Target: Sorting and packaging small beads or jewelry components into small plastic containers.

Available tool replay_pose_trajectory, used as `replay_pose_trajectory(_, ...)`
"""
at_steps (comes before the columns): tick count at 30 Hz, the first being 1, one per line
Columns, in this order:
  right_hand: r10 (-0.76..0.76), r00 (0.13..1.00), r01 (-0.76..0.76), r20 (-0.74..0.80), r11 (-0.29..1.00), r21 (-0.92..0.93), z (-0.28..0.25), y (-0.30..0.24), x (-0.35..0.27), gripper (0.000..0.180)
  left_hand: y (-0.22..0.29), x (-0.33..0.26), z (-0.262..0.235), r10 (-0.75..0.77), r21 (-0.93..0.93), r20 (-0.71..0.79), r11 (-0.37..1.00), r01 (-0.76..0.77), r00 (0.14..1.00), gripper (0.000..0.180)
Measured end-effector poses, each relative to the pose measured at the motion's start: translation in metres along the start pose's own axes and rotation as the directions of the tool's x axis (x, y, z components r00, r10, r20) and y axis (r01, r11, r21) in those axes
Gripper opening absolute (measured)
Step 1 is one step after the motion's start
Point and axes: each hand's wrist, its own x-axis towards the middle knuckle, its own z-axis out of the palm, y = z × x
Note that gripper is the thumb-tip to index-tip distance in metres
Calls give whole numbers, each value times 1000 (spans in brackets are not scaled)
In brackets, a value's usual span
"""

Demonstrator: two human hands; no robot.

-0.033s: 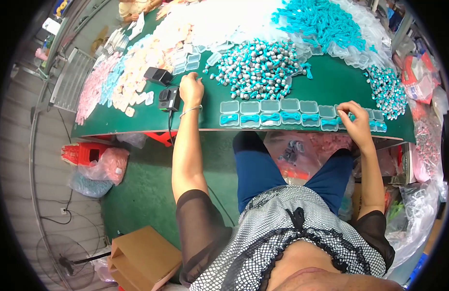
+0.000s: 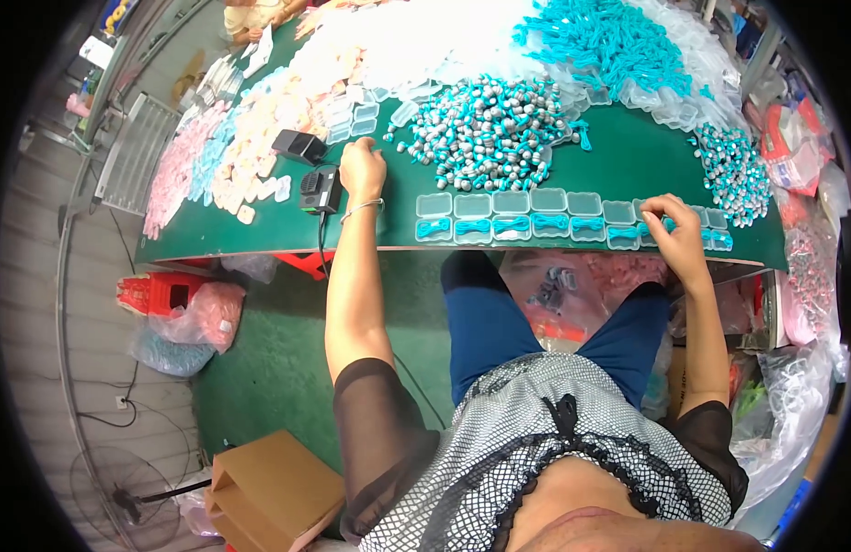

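My left hand point(image 2: 362, 168) rests on the green table with its fingers curled in, near a stack of clear plastic boxes point(image 2: 365, 112). Whatever it may hold is hidden. My right hand point(image 2: 675, 230) bends over the right part of a row of small open clear boxes point(image 2: 513, 226), fingers curled at one of them. What lies between its fingertips does not show clearly. The row runs along the table's near edge, lids folded back, and coiled turquoise cords point(image 2: 550, 221) lie in the boxes. Beyond them is a heap of grey-and-turquoise earphone-like pieces point(image 2: 485, 133).
A black device point(image 2: 320, 189) with a cable and a dark block point(image 2: 299, 145) stand left of my left hand. Turquoise cords point(image 2: 609, 46) pile up at the back. A smaller heap of pieces point(image 2: 733, 175) lies at right. Another person point(image 2: 260, 17) sits at the far left.
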Motion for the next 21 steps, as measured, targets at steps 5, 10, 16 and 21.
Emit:
replay_pose_trajectory(5,33,999,-33,-4,999,-17,-14,8,-10,7,1,21,21,83,15,27,996,-83,996,18)
replay_pose_trajectory(10,132,991,-134,-34,990,-52,-37,13,-22,7,19,44,35,174,187,157,961,-202,972,14)
replay_pose_trajectory(16,121,983,-139,-140,982,-130,-67,43,-12,6,-9,50,40,313,58,82,946,-318,946,21)
replay_pose_trajectory(21,307,889,-393,-339,892,-222,-107,102,0,11,-44,64,32,29,-483,345,862,151,938,37)
